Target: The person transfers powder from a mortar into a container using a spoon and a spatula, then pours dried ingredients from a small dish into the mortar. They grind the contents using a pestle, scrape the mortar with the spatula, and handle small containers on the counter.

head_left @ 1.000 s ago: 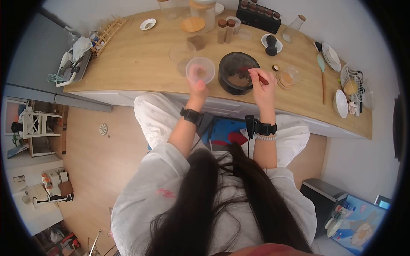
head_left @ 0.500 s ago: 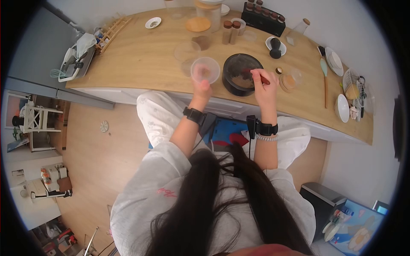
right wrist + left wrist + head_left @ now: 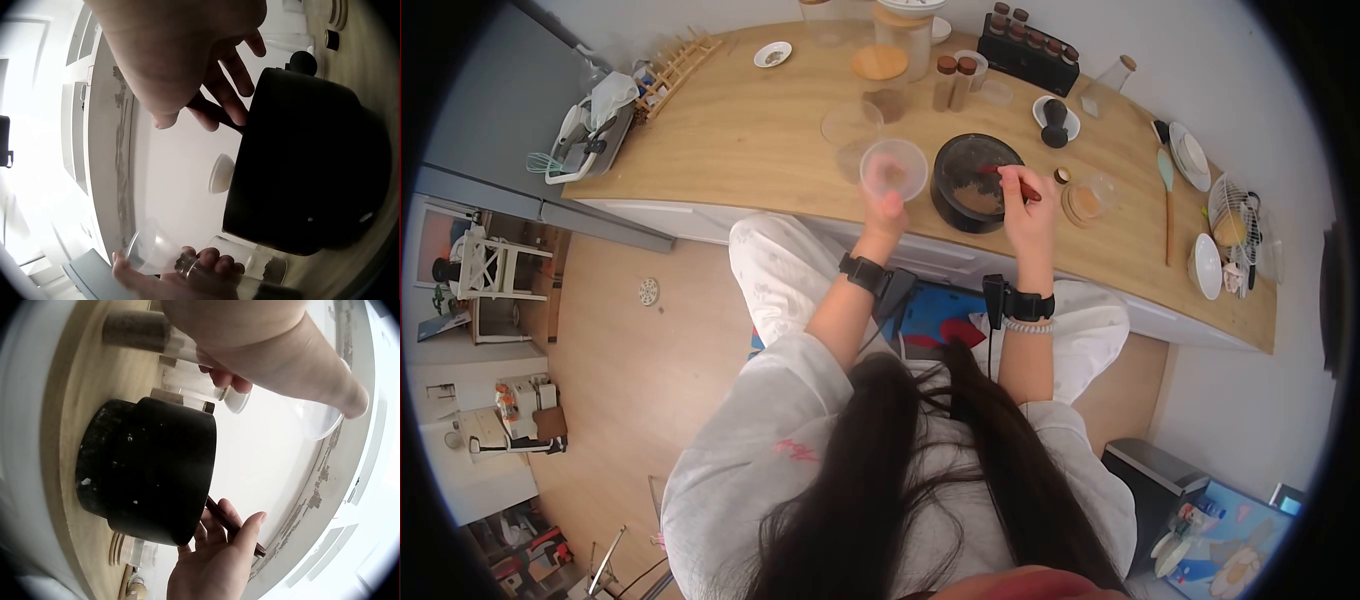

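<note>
My left hand (image 3: 885, 212) holds a translucent plastic funnel (image 3: 147, 247), wide end up. Its narrow end meets the neck of a clear glass bottle (image 3: 181, 345) with brown powder in its lower part, and the left fingers curl about there. To the right stands a black mortar (image 3: 946, 204) with brown ground powder (image 3: 980, 196) at its bottom. My right hand (image 3: 1030, 215) pinches the dark red-brown handle (image 3: 226, 520) of a spoon at the mortar's near right rim. The spoon's head reaches inside the mortar.
Behind stand two spice bottles (image 3: 953, 85), a wooden-lidded jar (image 3: 879, 63) and a black spice rack (image 3: 1028, 55). A black pestle (image 3: 1054, 124) lies on a white dish. Right of the mortar are a small jar (image 3: 1086, 200) and a spatula (image 3: 1168, 210).
In the head view the counter and its things have shifted slightly right and down. Both hands keep their holds, with the spoon still in the mortar.
</note>
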Available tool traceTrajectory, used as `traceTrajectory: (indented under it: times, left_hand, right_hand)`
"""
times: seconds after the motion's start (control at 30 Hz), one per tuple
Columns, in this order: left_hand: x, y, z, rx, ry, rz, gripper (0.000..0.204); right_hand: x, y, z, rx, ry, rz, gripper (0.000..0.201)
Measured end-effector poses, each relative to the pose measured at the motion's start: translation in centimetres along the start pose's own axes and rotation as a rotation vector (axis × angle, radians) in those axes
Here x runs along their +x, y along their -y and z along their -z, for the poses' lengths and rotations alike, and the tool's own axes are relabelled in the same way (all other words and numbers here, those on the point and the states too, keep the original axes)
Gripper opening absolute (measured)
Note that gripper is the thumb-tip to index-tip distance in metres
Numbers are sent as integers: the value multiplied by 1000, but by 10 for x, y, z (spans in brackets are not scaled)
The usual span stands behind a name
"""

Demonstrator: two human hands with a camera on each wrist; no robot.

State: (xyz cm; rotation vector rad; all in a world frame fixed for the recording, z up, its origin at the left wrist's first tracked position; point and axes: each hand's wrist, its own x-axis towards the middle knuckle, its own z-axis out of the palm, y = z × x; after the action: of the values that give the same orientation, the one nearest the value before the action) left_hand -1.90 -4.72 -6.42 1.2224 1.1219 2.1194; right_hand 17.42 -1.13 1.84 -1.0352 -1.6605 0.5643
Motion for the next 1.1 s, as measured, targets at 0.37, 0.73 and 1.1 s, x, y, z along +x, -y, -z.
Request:
traceTrajectory:
  times: [0.37, 0.73, 1.1]
  left_hand:
    - [4, 2, -5, 69, -23, -24, 77]
    - [6, 14, -6, 25, 39, -32, 74]
    - [7, -21, -19, 108, 29, -137, 80]
  right_hand:
    - [5, -9, -2, 54, 60, 37, 22]
    - [22, -21, 6, 156, 67, -81, 25]
    - [5, -15, 1, 363, -20, -244, 32]
